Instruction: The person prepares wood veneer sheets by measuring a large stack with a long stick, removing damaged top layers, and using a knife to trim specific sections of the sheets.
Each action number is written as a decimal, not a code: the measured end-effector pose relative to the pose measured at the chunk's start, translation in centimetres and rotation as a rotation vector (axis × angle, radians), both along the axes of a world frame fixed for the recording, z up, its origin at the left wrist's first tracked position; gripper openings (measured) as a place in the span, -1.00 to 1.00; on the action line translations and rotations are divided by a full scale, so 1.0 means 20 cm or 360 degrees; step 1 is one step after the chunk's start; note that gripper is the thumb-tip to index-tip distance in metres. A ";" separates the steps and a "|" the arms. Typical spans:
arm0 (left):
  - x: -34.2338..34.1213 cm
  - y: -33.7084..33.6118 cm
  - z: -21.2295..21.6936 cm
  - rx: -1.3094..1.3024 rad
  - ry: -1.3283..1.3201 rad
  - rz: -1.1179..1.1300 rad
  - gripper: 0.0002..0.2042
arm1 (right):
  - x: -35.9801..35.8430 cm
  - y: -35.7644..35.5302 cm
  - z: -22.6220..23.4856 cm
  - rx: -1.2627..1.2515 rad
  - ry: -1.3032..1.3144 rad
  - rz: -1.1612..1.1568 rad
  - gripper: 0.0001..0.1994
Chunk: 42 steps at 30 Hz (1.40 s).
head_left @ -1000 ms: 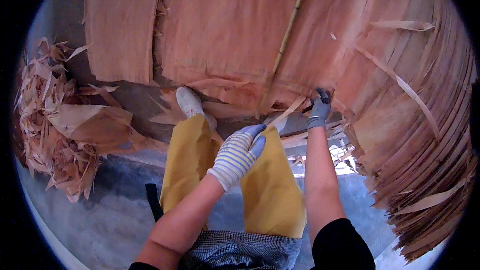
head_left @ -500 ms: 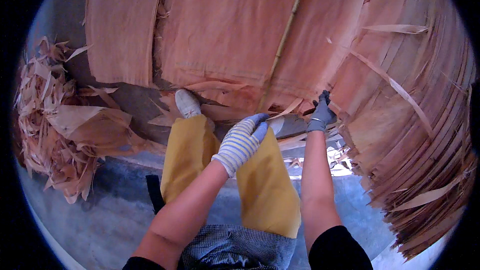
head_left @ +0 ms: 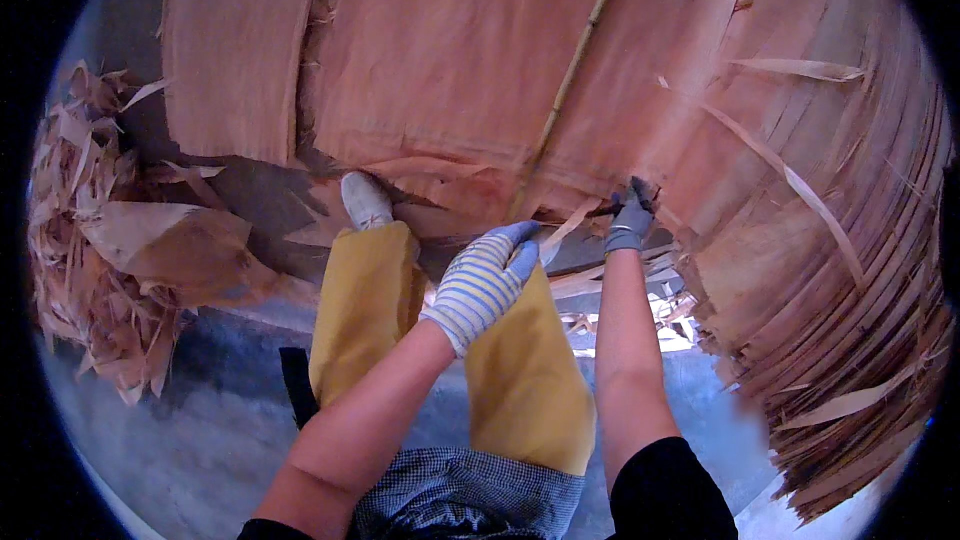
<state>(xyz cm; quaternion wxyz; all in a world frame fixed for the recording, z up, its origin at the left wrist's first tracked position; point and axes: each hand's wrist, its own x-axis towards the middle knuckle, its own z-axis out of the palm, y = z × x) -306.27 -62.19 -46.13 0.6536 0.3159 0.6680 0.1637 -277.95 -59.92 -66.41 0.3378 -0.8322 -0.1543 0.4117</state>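
Note:
My left hand [head_left: 485, 280], in a blue-and-white striped glove, is closed at the lower end of a long, thin bamboo stick [head_left: 572, 70]. The stick slants away across a broad reddish wood veneer sheet [head_left: 450, 50]. At the near edge of the veneer my right hand [head_left: 630, 220], in a dark grey glove, has its fingers bent onto a ragged, torn spot. What lies under those fingers is partly hidden. A pale torn veneer strip [head_left: 570, 225] sticks out between the two hands.
A tall layered veneer stack [head_left: 850, 340] with rough edges fills the right side. Crumpled veneer scraps [head_left: 110, 260] are heaped at the left. Another veneer sheet [head_left: 235, 50] lies at the far left. My shoe [head_left: 366, 200] stands by the sheets' near edge.
My right hand has shifted slightly left along the veneer's near edge. My left hand stays nearly in place at the stick's end. The view has moved a little.

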 end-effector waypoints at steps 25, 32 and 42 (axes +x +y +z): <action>-0.21 0.08 -0.20 -0.0150 -0.0093 0.1248 -0.73 | -0.70 -0.32 0.26 -0.0478 0.0442 0.1633 -0.73; -0.37 0.10 -0.18 -0.0162 -0.0005 0.1267 -0.70 | -0.88 -0.39 -0.13 -0.0531 -0.0038 0.2042 -0.76; -0.20 -0.27 0.09 -0.0646 -0.0971 0.1130 -0.71 | -0.66 -0.37 1.64 -0.0049 0.0213 0.1048 -0.73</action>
